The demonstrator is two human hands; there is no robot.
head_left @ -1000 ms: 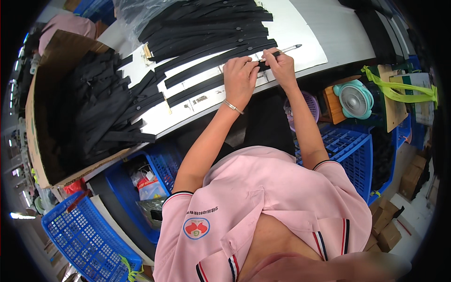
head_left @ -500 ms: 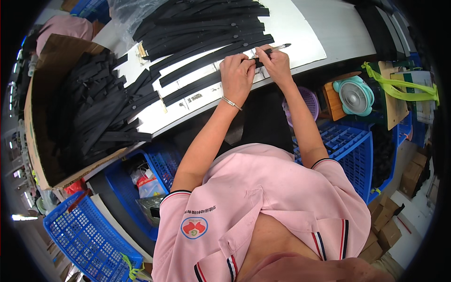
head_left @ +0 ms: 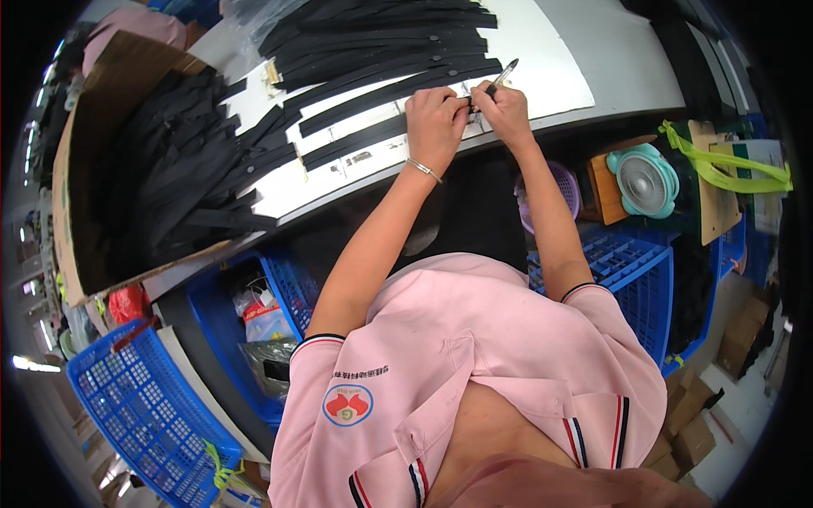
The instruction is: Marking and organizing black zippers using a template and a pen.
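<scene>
At the far left stood one open cardboard box (head_left: 144, 68), heaped with loose strips (head_left: 178, 152), black and too tangled to count. Next, one white board (head_left: 550, 76) lay on the surface (head_left: 627, 63), bearing an overlapping black stack (head_left: 373, 46), also uncountable. Nearest the person, one black front strip (head_left: 356, 146) lay on the board, left end toward the box, long axis rising gently rightward until hidden at the hands. The left hand (head_left: 436, 123), with one bracelet (head_left: 425, 171), had its grip clamped on it. The right hand (head_left: 508, 112) had its grip clamped around one pen (head_left: 506, 73), slanting up and rightward. Farther right stood one teal fan (head_left: 646, 183).
</scene>
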